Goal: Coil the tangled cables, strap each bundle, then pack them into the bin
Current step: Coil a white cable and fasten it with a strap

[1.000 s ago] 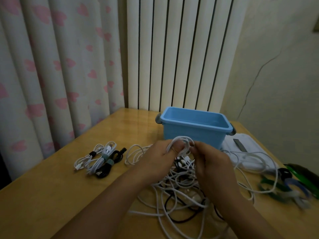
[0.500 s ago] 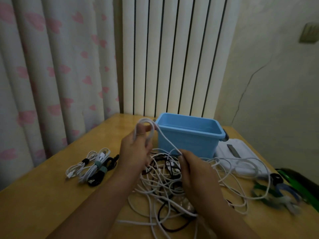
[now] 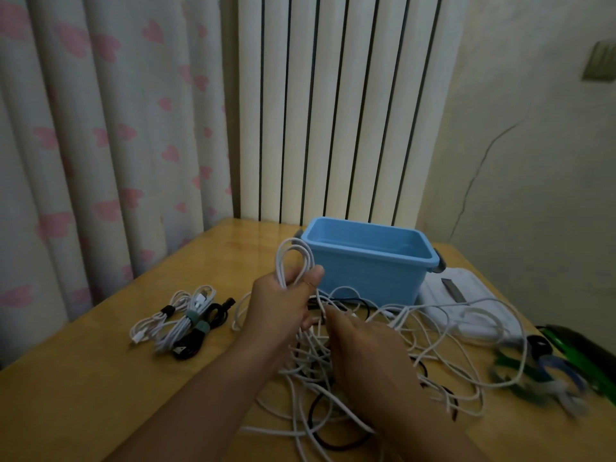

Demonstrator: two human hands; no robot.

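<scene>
Tangled cables [image 3: 350, 388] spread on table [image 3: 83, 395] near front. R hand [image 3: 363, 348] laid over tangle, finger state can't be told. White loops [image 3: 293, 261] gripped by curled L hand [image 3: 283, 301]. Strapped bundles [image 3: 186, 321] at left. Blue bin [image 3: 366, 261] behind.

A wooden tabletop [image 3: 100, 378] with a warm yellow-brown finish fills the lower part of the view. Behind it on the left hangs a pale curtain [image 3: 100, 145] printed with pink hearts. A white column radiator [image 3: 333, 111] stands against the back. On the right, a cream wall [image 3: 533, 195] shows a thin dark crack [image 3: 473, 181] and a switch plate [image 3: 600, 61]. The light is dim.
</scene>
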